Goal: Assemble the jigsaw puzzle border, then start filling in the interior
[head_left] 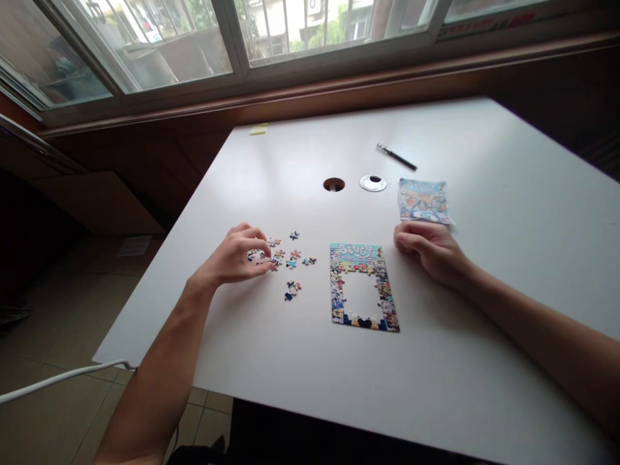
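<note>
My left hand [243, 254] is over the left part of the desk, at a loose group of jigsaw puzzle pieces [293, 263]. Its fingers are curved, with a gap between thumb and forefinger, and the tips are close to one piece [276, 263]; whether they touch it I cannot tell. Some pieces lie partly behind the fingers. To the right of them lies a puzzle frame [338, 316], its colourful border assembled around a bare white middle. My right hand [426, 248] rests as a fist on the desk, just below a small colourful picture sheet [423, 200].
A white desk [290, 361] carries everything. Toward the back are a round cable hole [334, 185], a metal ring cover [372, 183] and a black pen [397, 157]. A yellow sticky note [258, 129] is at the far edge. A white cable [62, 376] reaches the left edge.
</note>
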`<state>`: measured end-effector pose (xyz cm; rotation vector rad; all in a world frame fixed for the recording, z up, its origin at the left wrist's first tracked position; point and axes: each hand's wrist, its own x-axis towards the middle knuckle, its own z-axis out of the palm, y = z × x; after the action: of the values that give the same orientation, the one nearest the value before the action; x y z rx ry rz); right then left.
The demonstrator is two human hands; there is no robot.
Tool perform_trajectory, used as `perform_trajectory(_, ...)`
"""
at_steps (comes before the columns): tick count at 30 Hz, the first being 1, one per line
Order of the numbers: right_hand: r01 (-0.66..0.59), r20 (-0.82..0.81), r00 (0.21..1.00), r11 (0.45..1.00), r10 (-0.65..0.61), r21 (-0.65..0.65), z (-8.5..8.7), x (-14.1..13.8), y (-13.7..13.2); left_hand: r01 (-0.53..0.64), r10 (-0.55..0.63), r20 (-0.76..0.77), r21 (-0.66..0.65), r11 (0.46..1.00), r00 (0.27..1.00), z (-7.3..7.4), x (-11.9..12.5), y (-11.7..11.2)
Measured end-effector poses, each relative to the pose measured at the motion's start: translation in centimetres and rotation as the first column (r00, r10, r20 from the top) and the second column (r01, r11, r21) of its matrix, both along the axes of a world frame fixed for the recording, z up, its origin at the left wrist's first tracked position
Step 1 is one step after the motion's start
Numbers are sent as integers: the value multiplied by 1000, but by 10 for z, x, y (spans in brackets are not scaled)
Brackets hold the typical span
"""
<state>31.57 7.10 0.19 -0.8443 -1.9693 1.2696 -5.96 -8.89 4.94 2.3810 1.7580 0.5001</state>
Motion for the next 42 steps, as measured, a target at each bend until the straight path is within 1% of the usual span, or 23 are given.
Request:
perform_trajectory(5, -6, 19, 1000, 1000, 5, 18, 2, 0, -1, -32, 29, -31, -84, 996, 999, 0, 4, 0)
perform_trajectory(9, -14, 21, 1000, 1000, 14, 21, 3, 0, -2, -37, 36, -10, -187, 982, 999, 2, 3, -2)
perform_trajectory(12, -10, 25, 1000, 999, 9, 33, 3, 0, -2, -23, 25, 9, -220, 975, 1000, 2, 3, -3)
perform_trajectory(16, -10, 25, 1000, 1000, 9, 29, 3, 0, -2, 1, 3, 19, -206, 979, 1000, 2, 5, -5)
perform_trajectory(23, -19, 34, 999, 999, 18, 29, 5, -1, -4, 47, -48, -2, -136, 990, 999, 3, 10, -4)
perform_trajectory(28, -29, 43, 999, 999, 27, 33, 8, -3, -4, 17, -18, -15, -110, 994, 1000, 3, 8, -2)
perform_trajectory(32, -24, 51, 998, 999, 22, 41, 9, -3, -5, -17, 11, -42, -139, 990, 999, 1, 7, 0)
perform_trajectory(35, -28, 57, 998, 998, 24, 58, 10, -3, -6, -31, 26, -30, -160, 987, 999, -2, 7, 1)
perform_trajectory(42, -27, 67, 998, 996, 21, 81, 11, -4, -6, -8, 7, -10, -138, 990, 1000, -4, 10, 1)
